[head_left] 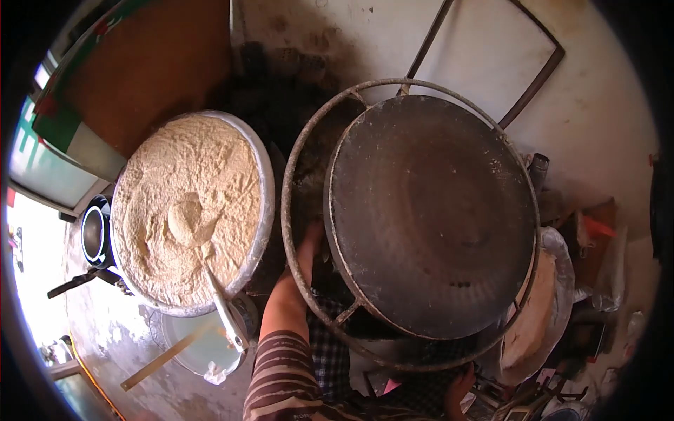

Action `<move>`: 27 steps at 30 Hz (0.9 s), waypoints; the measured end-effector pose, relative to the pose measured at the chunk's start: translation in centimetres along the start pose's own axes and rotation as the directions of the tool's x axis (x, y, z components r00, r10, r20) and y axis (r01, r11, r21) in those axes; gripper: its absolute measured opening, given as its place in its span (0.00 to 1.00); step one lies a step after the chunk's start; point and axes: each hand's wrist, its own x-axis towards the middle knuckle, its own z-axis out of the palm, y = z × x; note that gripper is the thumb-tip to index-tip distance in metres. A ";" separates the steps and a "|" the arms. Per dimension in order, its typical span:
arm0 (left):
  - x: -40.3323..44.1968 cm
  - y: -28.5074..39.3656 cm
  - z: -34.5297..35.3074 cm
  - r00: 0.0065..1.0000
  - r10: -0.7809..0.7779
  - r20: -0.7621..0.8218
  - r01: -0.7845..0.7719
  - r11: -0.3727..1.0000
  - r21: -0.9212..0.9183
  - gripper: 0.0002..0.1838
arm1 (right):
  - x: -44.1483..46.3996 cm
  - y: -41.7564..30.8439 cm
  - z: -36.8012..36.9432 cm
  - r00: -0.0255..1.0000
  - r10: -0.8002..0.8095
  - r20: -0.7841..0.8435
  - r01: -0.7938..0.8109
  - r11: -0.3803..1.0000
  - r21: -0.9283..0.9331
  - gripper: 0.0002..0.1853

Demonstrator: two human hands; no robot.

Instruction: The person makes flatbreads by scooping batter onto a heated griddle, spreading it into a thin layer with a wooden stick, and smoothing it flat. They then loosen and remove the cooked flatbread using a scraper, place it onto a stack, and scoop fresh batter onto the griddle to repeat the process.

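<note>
My left hand [314,237] reaches down between the dough basin and the round black griddle [435,217], inside the metal ring [289,210] around it. Its fingers are hidden in shadow. At the bottom, below the griddle, my right hand [460,384] shows in part, too dim to read its fingers. The wide metal basin [267,182] on the left holds thick pale batter [182,161]. A ladle [228,319] rests in the batter, its handle over the basin's front rim.
A bucket of cloudy water [193,337] with a wooden stick [168,354] across it stands below the basin. A small black pan [93,235] is at the left. Flat bread [530,316] lies on plastic at the right. Metal bars lean against the wall.
</note>
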 end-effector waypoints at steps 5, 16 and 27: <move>0.6 0.3 -0.7 1.000 -0.004 -0.024 0.005 0.999 0.033 0.17 | 0.5 -0.6 -0.3 0.999 -0.029 -0.025 0.029 0.999 0.020 0.38; 0.4 0.3 -0.7 1.000 -0.005 -0.016 0.006 0.998 0.064 0.18 | 1.1 -1.4 -1.3 1.000 0.018 -0.007 -0.018 1.000 -0.010 0.41; 1.2 -0.4 -0.2 1.000 -0.015 0.004 0.015 0.997 0.076 0.19 | 1.2 -1.7 -1.5 0.999 0.034 0.014 -0.034 0.999 0.002 0.41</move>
